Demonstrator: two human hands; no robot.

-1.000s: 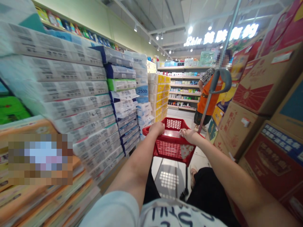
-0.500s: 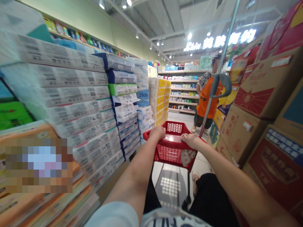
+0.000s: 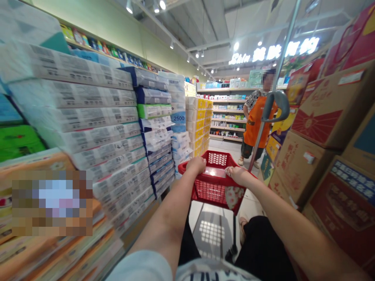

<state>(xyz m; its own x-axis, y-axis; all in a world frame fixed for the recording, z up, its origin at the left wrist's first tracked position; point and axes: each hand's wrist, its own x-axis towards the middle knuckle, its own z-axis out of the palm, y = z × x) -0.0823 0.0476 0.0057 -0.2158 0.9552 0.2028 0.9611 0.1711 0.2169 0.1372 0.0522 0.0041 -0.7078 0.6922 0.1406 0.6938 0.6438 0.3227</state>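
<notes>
My left hand (image 3: 196, 165) and right hand (image 3: 236, 175) curl closed over the near rim of a mesh-walled red plastic shopping basket (image 3: 218, 190).

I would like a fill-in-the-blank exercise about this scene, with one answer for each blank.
The left hand and the right hand rest on the rim of a ____ shopping cart.
A person in an ____ apron stands farther along the aisle.
The stacked wrapped tissue packs show the number ____.
Cardboard boxes stand on the ____ of the view.

red; orange; 2500; right
</notes>
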